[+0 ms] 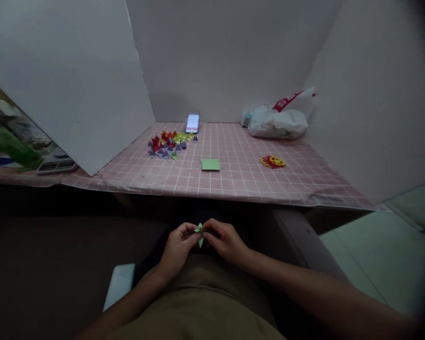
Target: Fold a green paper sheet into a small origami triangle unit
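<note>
A small green folded paper piece (200, 241) with pointed ends is held over my lap, just below the table's front edge. My left hand (180, 243) pinches its left side between thumb and fingers. From the right, my right hand (225, 238) grips the same piece, its fingertips close to those of the left. The fingers hide part of the folds. On the table beyond lies a stack of green square paper (210, 164). Left of it stand many small folded paper pieces (166, 145) in red, orange, yellow, purple and green.
A lit phone (192, 123) leans at the back of the pink checked table (233, 184). Right of it sit a white plastic bag (279, 123) and red-and-yellow flat pieces (273, 162). White panels (226, 56) surround the table. Left are a scale (56, 165) and a white device (119, 283).
</note>
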